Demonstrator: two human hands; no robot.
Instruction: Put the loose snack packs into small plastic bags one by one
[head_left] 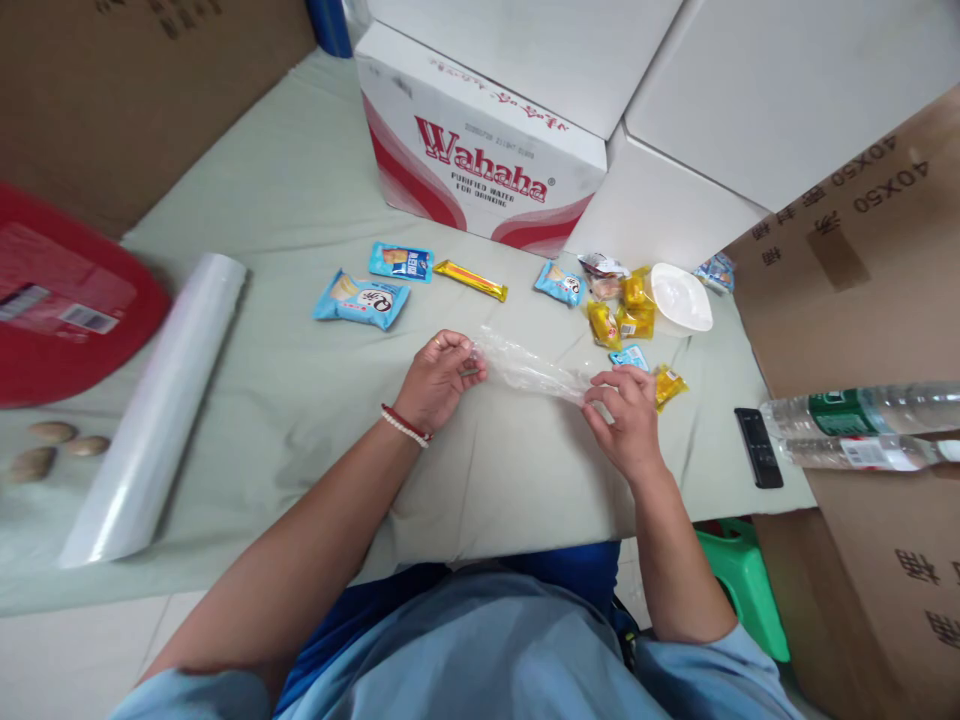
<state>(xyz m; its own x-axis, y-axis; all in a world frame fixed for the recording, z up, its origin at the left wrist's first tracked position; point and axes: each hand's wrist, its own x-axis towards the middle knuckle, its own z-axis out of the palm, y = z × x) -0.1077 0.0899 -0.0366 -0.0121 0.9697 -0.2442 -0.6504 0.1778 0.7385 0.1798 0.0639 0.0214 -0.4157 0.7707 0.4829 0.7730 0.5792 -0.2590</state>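
As we catalogue it: clear, elongated plastic film [531,368].
Left hand [441,380], right hand [628,412] pinch opposite ends, presumably for tautness.

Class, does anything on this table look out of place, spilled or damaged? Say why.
Nothing looks clearly spilled or damaged. Mildly odd: the three brown lumps left of the roll. They could be stones or potatoes, unlike the wrapped snacks scattered on the cloth. The clear plastic being held looks only creased.

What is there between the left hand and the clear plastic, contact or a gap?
Touching. The head view shows the left hand pinching one end of the clear plastic.
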